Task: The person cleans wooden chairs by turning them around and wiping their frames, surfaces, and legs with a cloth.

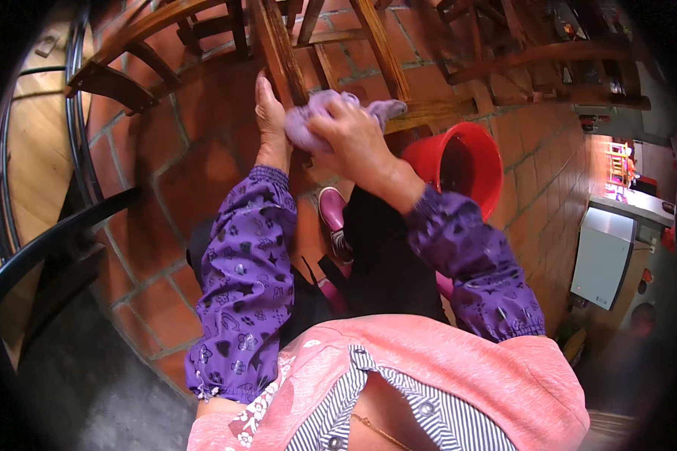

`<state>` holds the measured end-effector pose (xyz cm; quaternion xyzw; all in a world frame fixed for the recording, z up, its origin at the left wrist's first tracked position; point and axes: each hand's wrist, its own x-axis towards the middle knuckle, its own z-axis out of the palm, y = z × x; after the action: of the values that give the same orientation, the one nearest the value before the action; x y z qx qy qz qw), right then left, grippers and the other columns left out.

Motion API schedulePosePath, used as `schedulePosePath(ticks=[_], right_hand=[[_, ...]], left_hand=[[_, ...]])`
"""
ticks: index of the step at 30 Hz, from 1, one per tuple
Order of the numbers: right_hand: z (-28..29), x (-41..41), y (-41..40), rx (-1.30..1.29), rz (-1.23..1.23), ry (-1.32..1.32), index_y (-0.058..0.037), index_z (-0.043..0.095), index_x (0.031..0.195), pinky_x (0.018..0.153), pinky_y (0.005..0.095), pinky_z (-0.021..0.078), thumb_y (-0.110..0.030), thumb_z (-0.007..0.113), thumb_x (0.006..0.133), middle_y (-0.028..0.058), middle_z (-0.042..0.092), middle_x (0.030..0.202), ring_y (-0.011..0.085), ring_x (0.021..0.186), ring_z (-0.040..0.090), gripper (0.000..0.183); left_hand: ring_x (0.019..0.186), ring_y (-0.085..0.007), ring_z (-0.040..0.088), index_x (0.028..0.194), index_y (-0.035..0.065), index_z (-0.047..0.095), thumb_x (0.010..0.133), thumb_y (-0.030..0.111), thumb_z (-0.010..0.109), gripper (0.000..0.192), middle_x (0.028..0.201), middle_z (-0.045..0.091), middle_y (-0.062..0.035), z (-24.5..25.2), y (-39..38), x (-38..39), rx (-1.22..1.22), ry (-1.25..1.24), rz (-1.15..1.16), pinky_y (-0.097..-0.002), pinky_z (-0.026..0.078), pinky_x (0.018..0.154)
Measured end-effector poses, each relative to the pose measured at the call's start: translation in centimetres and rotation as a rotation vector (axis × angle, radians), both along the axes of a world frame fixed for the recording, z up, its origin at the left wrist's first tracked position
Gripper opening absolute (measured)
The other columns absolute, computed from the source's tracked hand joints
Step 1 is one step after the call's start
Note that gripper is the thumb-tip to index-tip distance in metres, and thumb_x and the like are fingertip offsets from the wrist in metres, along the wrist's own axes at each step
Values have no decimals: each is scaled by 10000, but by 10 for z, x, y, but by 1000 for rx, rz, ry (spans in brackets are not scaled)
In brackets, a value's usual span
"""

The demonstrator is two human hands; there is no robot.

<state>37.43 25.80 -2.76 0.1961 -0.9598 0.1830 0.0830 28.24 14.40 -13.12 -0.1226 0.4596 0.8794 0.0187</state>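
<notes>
A damp-looking lilac cloth [310,121] is bunched under my right hand [352,132], whose fingers are curled around it. The cloth lies against the lower end of a brown wooden furniture beam [276,48], and one end of it sticks out to the right. My left hand [269,115] is upright along the left side of that beam, seen edge-on. Its fingers are partly hidden, so whether they grip the wood is unclear. Close to my right forearm is a red plastic bucket [488,163], tilted in the view, with a dark inside.
More wooden furniture with slats and curved legs [118,84] stands ahead on the terracotta tile floor [197,175]. At left are a curved black metal bar [62,237] and a light wooden surface [45,135]. A white chest-like appliance [603,256] stands far right. My pink shoe [333,208] is below.
</notes>
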Motion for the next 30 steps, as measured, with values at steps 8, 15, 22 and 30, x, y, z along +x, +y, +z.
schedulePosePath(ticks=[8,15,22,30], right_hand=[[-17,-38,6,-90,-75,108,-125,637,929,722,460,485,-198,680,658,141,567,950,342,875,578,284],[-2,-194,-23,3,-311,79,-40,610,940,731,455,510,-181,620,811,157,654,820,328,828,647,191],[-7,-82,2,9,-50,-112,-112,614,932,728,474,492,-245,676,706,150,563,969,372,879,592,270],[14,3,12,39,37,-94,-123,637,929,754,420,451,-179,740,640,98,564,998,316,899,573,312]], left_hand=[[1180,-193,467,1352,29,422,1015,401,239,534,1312,487,-73,15,0,2,-48,26,-32,-312,344,1025],[1267,-199,396,1388,37,385,1013,428,219,566,1388,435,-71,12,4,-1,-160,47,-90,-300,266,1077],[1211,-198,439,1348,31,425,1009,450,227,574,1327,477,-70,14,-4,1,-67,23,-36,-310,313,1043],[1277,-210,378,1361,-22,403,1003,487,209,652,1387,432,-115,-4,9,-6,-61,84,39,-307,235,1091]])
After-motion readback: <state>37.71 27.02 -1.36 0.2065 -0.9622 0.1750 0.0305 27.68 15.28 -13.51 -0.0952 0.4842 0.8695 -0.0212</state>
